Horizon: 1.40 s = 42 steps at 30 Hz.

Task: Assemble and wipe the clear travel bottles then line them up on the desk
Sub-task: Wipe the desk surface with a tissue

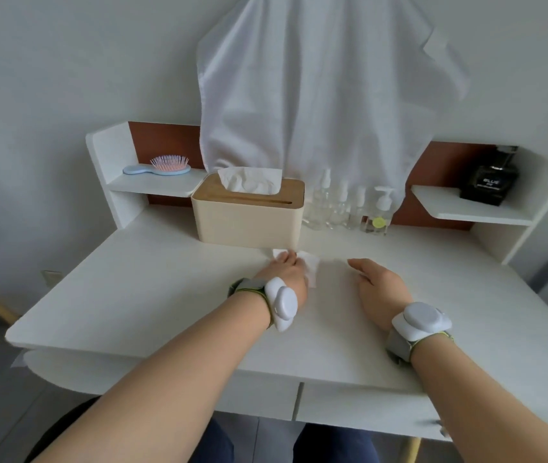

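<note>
Several clear travel bottles stand in a row at the back of the white desk (165,295): a tall spray bottle (319,202), two smaller spray bottles (339,208) (357,212), and a pump bottle (379,212) with a yellow-green sticker. All carry their white tops. My left hand (286,272) rests flat on a white tissue (311,267) lying on the desk in front of the tissue box. My right hand (378,287) rests on the desk to the right of the tissue, fingers relaxed, holding nothing.
A beige tissue box (246,218) with a wooden lid stands left of the bottles. A white towel (316,95) hangs on the wall behind them. A blue hairbrush (159,167) lies on the left shelf, a black perfume bottle (488,182) on the right shelf.
</note>
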Motion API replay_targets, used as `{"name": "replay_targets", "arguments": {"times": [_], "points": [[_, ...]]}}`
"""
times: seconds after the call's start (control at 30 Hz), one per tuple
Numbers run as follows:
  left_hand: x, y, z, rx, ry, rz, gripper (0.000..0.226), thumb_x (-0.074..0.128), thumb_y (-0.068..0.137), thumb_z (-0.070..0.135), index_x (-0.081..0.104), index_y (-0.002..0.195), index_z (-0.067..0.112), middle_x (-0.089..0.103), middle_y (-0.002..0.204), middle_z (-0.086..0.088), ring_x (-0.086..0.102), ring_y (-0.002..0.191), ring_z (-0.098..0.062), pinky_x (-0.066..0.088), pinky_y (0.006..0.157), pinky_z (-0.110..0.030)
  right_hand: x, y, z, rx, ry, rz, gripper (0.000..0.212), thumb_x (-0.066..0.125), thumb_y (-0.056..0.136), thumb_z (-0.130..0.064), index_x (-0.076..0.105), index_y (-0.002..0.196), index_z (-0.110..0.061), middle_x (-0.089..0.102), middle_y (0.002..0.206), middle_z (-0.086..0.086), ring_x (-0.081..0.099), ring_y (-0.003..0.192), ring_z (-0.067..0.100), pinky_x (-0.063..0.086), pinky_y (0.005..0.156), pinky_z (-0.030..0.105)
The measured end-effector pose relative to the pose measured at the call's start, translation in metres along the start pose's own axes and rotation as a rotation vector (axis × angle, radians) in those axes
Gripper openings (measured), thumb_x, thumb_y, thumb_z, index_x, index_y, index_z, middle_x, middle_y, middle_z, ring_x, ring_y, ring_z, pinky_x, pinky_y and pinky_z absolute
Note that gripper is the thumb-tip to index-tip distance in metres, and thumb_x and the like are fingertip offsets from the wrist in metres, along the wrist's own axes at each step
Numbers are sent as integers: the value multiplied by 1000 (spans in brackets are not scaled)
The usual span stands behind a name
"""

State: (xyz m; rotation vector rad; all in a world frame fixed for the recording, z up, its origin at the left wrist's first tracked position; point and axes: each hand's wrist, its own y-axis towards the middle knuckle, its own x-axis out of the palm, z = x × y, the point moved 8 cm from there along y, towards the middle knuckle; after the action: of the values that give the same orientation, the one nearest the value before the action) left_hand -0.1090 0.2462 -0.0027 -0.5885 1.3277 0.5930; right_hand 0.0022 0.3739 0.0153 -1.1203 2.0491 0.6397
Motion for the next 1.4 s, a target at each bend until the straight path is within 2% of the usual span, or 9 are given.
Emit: {"name": "replay_targets", "arguments": {"times": [0.17,0.33,0.53,0.7,0.77,0.87,1.03,1.2,1.4], "points": [[4,12,35,52,0,-27,48,26,102,24,25,145,3,11,160,-12,9,148,-25,16,115,-35,-34,9,38,45,-21,40,41,42,99,-10,52,138,-21,57,137,2,51,126,24,35,91,20],[7,35,64,56,10,-62,52,26,103,26,20,148,2,9,160,-14,7,148,-26,12,116,-34,-44,15,54,11,-26,52,40,43,99,-11,52,138,-18,51,144,3,36,141,20,30,112,30],[5,65,66,4,49,-96,53,26,103,29,15,150,5,2,161,-10,2,148,-23,10,117,-33,-51,23,70,19,-24,112,38,43,100,-14,53,137,-18,50,145,4,35,141,21,28,112,30],[0,84,71,38,6,-77,48,25,103,22,20,148,7,4,161,-8,2,148,-22,11,116,-33,-48,30,79,61,-113,111,44,35,101,-11,46,142,-19,44,149,6,33,141,26,21,115,31],[0,86,80,101,-1,-78,46,27,102,17,24,147,8,7,161,-6,4,148,-21,11,115,-32,-48,32,80,76,-70,129,47,34,98,-7,45,142,-20,46,148,6,37,139,27,27,112,31],[6,83,107,263,-40,-107,49,30,101,11,25,150,14,8,161,-1,5,148,-20,9,116,-30,-58,31,91,139,117,240,50,34,96,-4,45,141,-21,53,140,6,48,128,28,34,98,26],[11,91,123,331,-61,-119,49,31,103,18,22,151,15,6,162,-2,3,149,-20,5,116,-28,-69,27,100,168,391,388,50,33,95,3,41,142,-13,51,142,6,47,131,23,34,107,28],[14,102,137,294,-50,-98,50,29,103,22,18,150,9,4,161,-8,0,148,-20,1,116,-29,-71,26,100,168,391,416,48,34,95,5,43,140,-11,53,140,8,49,129,23,36,109,32],[10,92,150,411,-56,-87,51,32,99,8,26,149,10,16,160,-6,11,146,-19,6,113,-28,-71,26,105,205,377,437,48,35,93,4,49,135,-15,57,135,4,53,124,21,34,95,19]]}}
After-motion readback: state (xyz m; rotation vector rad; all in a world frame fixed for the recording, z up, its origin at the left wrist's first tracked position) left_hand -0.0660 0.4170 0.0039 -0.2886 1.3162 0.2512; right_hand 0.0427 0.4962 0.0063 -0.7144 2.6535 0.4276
